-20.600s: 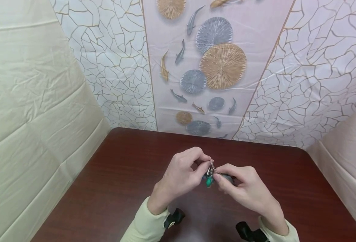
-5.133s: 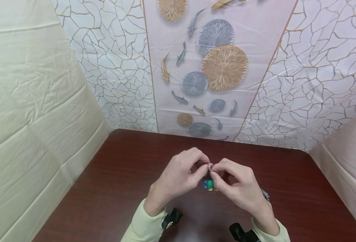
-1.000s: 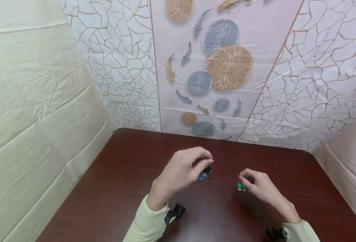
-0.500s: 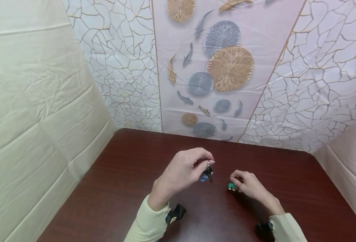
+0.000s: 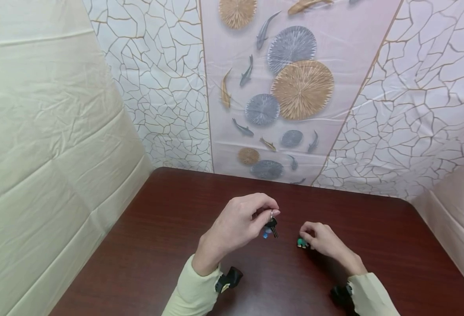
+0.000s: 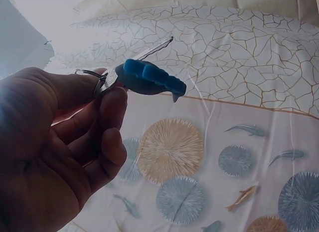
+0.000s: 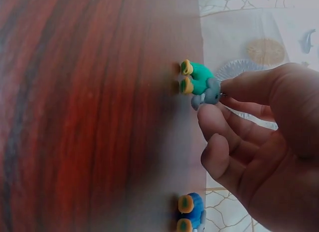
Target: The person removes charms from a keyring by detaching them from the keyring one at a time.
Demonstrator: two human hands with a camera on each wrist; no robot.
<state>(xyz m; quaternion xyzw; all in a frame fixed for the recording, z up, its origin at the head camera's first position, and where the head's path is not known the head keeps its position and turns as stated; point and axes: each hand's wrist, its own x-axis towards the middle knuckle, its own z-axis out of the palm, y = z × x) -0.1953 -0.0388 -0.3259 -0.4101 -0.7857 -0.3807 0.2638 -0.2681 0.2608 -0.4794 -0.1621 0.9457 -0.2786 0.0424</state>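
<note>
In the head view my left hand [image 5: 236,224] pinches a metal key ring [image 5: 272,214] above the table. Keys [image 5: 274,230] with a black head and a blue charm [image 5: 265,235] hang from it. The left wrist view shows one key's blade [image 6: 155,48] beside the blue charm [image 6: 154,75]. To the right, my right hand [image 5: 324,241] pinches a small animal figurine [image 7: 199,78] with a grey head, green body and yellow feet. Its feet are at the tabletop, touching or just above; I cannot tell which. Part of its head is hidden by my fingertips.
A second figurine [image 7: 198,212], blue with yellow feet, stands on the table near my right hand; in the head view it is hidden. The dark red table [image 5: 169,210] ends at a patterned cloth [image 5: 165,109] behind and a cream cloth [image 5: 38,175] at left.
Earlier both hands worked together at the key ring with the green figurine there. It is now apart in my right hand, which moved slightly left over the last second. My left hand stays put.
</note>
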